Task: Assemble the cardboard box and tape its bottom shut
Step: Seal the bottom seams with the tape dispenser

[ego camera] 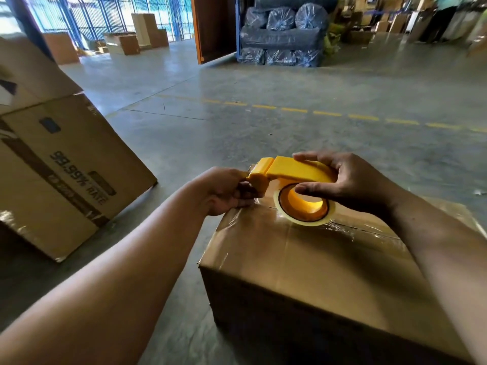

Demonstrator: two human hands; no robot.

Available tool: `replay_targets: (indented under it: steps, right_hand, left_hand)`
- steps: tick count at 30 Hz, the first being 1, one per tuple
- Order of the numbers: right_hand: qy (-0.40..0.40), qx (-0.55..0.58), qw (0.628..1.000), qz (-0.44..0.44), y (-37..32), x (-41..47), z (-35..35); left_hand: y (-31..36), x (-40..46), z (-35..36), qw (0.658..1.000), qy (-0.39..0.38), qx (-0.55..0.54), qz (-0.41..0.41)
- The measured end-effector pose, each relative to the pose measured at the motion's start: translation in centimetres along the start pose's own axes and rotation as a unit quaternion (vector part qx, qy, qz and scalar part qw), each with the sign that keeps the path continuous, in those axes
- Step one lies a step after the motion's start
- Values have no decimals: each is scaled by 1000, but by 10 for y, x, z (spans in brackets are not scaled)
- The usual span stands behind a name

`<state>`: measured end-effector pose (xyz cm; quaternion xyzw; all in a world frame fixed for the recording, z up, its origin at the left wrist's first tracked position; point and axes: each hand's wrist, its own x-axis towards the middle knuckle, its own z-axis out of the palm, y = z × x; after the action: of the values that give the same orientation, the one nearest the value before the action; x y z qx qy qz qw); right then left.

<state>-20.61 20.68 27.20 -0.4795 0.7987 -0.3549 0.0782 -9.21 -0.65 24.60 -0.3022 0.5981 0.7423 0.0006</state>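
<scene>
A brown cardboard box (311, 272) stands on the floor in front of me, flaps folded shut on its upturned face, with clear tape shining along the seam. A yellow tape dispenser (292, 172) with a roll of clear tape (303, 206) sits over the far edge of that face. My right hand (350, 180) grips the dispenser, fingers over its top and thumb at the roll's core. My left hand (226, 191) is at the dispenser's front end on the box's far left corner, fingers curled; whether it pinches the tape end is hidden.
A large printed cardboard box (63, 169) leans on the floor to the left. Concrete floor with a dashed yellow line (326, 113) stretches ahead. Farther back stand more cartons (123, 43), blue plastic-wrapped bundles (282, 35) and a person (442, 17) at far right.
</scene>
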Motion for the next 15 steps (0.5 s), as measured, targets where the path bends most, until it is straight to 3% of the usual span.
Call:
replay_targets:
  steps: [15]
  right_hand:
    - [-17, 28, 999, -2, -2, 0, -13]
  left_hand:
    - [10, 8, -5, 996, 67, 42, 44]
